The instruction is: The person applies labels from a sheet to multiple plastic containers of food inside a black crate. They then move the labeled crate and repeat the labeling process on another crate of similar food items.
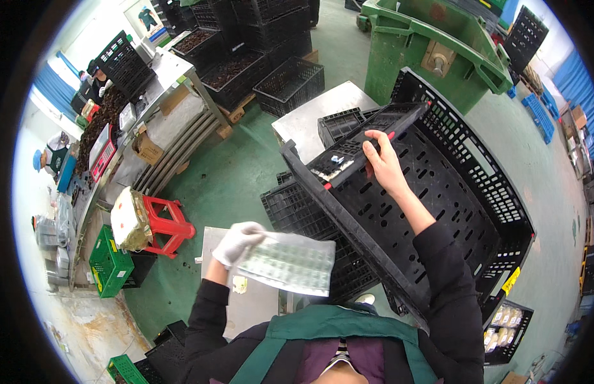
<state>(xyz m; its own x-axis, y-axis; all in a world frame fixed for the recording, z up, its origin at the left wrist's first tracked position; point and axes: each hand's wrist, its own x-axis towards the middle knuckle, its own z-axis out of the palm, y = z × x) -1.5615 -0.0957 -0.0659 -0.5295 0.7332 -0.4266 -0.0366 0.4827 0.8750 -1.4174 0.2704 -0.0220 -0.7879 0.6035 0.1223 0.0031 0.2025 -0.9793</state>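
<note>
My left hand (239,242), in a white glove, pinches one end of a clear plastic sheet or bag (289,264) with rows of greenish printed marks. The bare right hand (384,165) grips the top edge of a black plastic crate's end wall (347,158), which leans inward. That large perforated crate (421,192) is tilted in front of me, its floor facing up. A small blue and white scrap (337,159) lies on the leaning wall. More black crates (297,206) lie beneath and to the left of it.
A green wheeled bin (397,53) stands beyond the crate. On the left are a red stool (169,223), a green crate (107,261) and a long workbench (179,72) with dark heaped material, where people work. Black crates (273,29) are stacked behind; packed goods (505,326) lie low on the right.
</note>
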